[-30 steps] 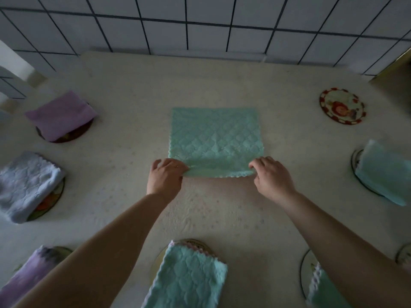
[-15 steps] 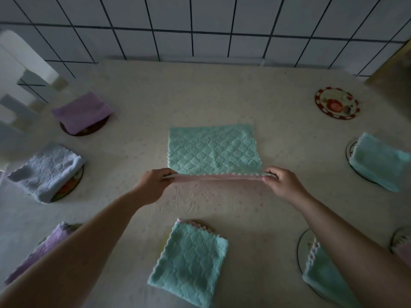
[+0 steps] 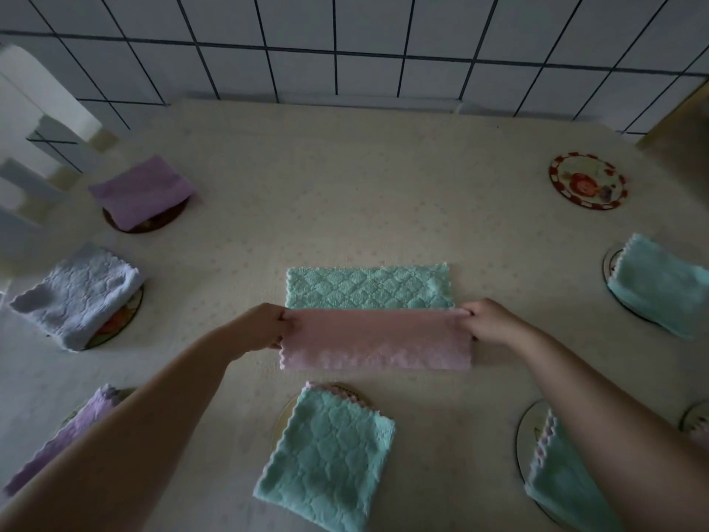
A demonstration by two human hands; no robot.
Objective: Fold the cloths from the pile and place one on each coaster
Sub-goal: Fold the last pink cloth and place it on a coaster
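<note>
A cloth, teal on top and pink underneath, lies in the middle of the table. My left hand pinches its near left corner and my right hand pinches its near right corner. Both hold the near edge lifted and turned over, so the pink underside faces me while the teal far half stays flat. One bare round coaster with a red rim sits at the far right.
Folded cloths rest on coasters around the table: purple far left, pale blue left, purple near left, teal near centre, teal near right, teal right. A tiled wall backs the table.
Both hands have lifted the cloth's near edge off the table and carried it away from me. The pink underside now shows and less of the teal face stays visible.
</note>
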